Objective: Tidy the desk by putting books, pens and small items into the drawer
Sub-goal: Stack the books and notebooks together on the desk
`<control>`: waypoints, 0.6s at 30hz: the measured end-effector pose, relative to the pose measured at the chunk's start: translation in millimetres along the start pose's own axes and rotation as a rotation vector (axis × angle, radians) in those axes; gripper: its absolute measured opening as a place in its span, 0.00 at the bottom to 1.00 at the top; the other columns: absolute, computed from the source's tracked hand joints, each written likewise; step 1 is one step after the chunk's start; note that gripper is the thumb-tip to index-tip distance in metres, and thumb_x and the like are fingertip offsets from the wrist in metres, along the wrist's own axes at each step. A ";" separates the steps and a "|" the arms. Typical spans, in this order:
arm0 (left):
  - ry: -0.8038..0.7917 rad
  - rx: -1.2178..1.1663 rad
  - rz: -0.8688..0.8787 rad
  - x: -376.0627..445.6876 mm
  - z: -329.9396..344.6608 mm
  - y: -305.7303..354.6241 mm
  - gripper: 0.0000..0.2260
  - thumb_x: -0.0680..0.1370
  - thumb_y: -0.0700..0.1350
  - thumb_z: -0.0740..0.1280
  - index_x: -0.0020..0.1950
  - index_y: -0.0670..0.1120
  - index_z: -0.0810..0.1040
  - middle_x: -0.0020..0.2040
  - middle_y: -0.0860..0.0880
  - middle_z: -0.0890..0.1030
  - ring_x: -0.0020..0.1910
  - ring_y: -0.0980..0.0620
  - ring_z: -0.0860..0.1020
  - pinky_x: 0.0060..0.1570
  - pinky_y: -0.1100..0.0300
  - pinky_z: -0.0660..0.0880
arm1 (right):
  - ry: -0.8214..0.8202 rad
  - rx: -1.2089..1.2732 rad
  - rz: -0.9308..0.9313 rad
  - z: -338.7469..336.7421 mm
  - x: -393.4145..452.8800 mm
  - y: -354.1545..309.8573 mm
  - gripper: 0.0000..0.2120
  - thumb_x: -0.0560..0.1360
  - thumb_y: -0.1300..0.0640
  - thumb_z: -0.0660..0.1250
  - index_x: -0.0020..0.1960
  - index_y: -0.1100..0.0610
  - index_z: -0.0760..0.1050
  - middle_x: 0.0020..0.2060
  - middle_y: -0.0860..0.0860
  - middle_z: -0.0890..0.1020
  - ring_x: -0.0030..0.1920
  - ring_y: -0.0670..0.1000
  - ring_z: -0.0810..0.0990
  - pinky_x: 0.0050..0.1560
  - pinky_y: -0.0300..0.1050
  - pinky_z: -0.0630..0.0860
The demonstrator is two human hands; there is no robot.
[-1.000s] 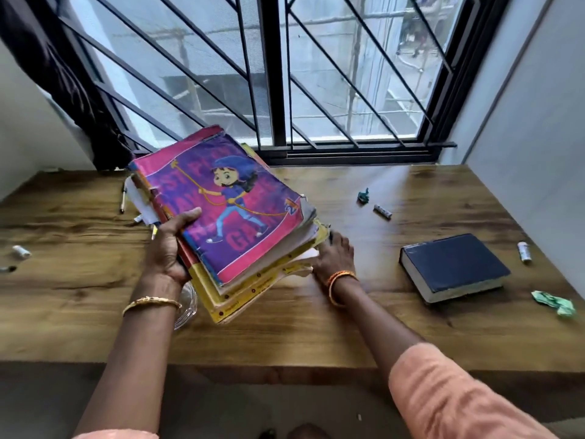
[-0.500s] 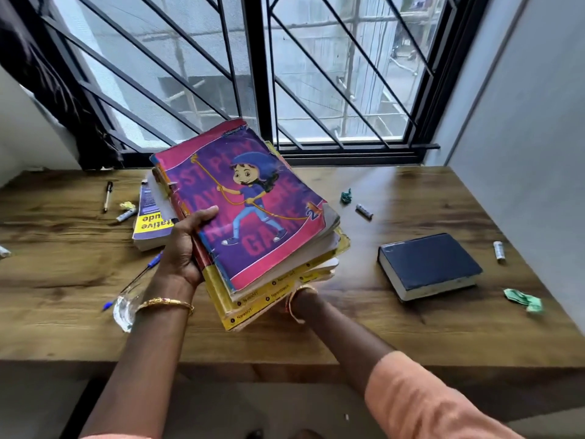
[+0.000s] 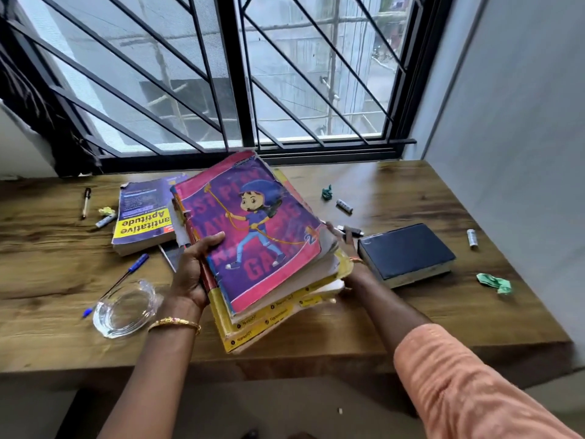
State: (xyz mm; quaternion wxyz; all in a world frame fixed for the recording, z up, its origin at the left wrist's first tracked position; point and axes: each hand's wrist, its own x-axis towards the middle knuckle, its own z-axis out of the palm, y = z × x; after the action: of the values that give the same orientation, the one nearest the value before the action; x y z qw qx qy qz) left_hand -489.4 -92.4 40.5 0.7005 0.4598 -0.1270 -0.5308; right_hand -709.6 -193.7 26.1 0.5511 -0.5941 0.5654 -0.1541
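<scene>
Both hands [image 3: 190, 274] grip the book stack [image 3: 266, 248] above the desk [image 3: 411, 312].

The purple and yellow book [image 3: 144, 217] lying on the desk is showing the words "antitative Aptitude" upside down on its yellow band. The pink and purple cartoon book [image 3: 253, 229] on top of the held stack is showing big red letters, partly hidden, with "GA" near the bottom and a "2" at its right edge. The yellow book spines underneath are carrying small words too blurry to read
</scene>
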 end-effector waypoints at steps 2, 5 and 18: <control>-0.014 0.024 -0.023 -4.0 -3.6 -11.9 0.18 0.77 0.38 0.59 0.34 0.46 0.85 0.35 0.48 0.85 0.31 0.50 0.83 0.33 0.55 0.81 | 0.030 0.039 -0.089 -7.2 15.7 -11.3 0.21 0.80 0.66 0.55 0.72 0.63 0.62 0.73 0.56 0.62 0.74 0.56 0.60 0.73 0.49 0.56; -0.041 0.005 -0.074 -2.5 -8.0 -25.2 0.17 0.77 0.39 0.60 0.35 0.46 0.86 0.37 0.47 0.85 0.33 0.49 0.83 0.36 0.53 0.82 | 0.070 0.223 -0.112 -9.2 26.2 -10.2 0.15 0.78 0.66 0.58 0.63 0.63 0.74 0.63 0.63 0.76 0.63 0.58 0.74 0.58 0.42 0.68; 0.014 0.316 -0.236 34.9 -38.1 -41.1 0.13 0.75 0.37 0.62 0.35 0.41 0.83 0.33 0.45 0.83 0.28 0.51 0.81 0.31 0.63 0.79 | -0.167 0.237 0.163 -12.6 18.6 15.4 0.47 0.50 0.23 0.68 0.54 0.60 0.76 0.43 0.55 0.80 0.39 0.52 0.79 0.35 0.42 0.76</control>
State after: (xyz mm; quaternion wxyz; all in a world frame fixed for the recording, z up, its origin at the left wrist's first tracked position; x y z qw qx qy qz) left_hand -475.7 -103.6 -23.0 0.5531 0.5795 -0.1492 -0.5796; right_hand -721.6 -211.6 9.5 0.6728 -0.4878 0.5421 -0.1244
